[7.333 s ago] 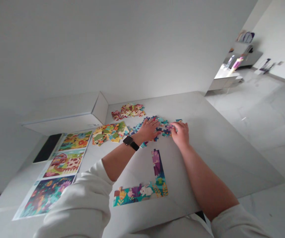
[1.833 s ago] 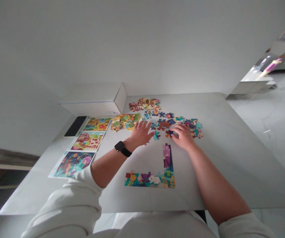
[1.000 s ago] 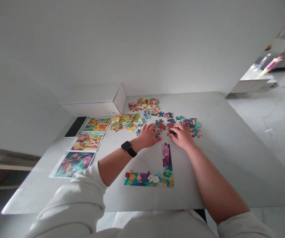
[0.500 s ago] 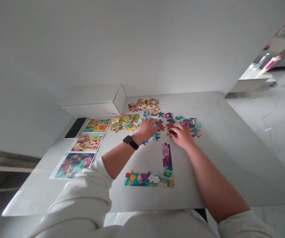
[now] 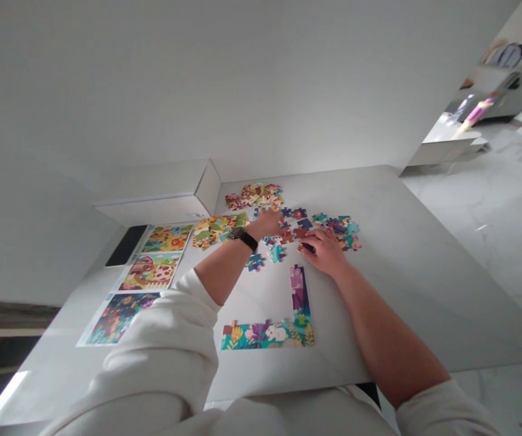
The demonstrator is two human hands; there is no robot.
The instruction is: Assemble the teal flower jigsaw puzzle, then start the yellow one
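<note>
My left hand (image 5: pixel 269 224), with a black watch (image 5: pixel 243 237) on its wrist, is among loose puzzle pieces with its fingers bent and closed; whatever they hold is hidden. A reddish-brown piece (image 5: pixel 286 235) lies by its fingertips. My right hand (image 5: pixel 328 253) rests at the right of the pile, thumb and fingers closed around a dark puzzle piece (image 5: pixel 309 247). Nearer my body, joined pieces form an L: a bottom strip (image 5: pixel 261 335) with a white rabbit, and an upright strip (image 5: pixel 298 289) with a purple owl.
More pieces lie in a right pile (image 5: pixel 345 225), a yellow-green pile (image 5: pixel 215 230) and a back pile (image 5: pixel 258 194). Picture sheets (image 5: pixel 149 271) and a black phone (image 5: pixel 126 246) lie at left. A white box (image 5: pixel 152 209) stands against the wall.
My left hand has turned and its fingers have curled in, uncovering blue and teal pieces below it. My right hand stays at the dark piece. The view has shifted slightly.
</note>
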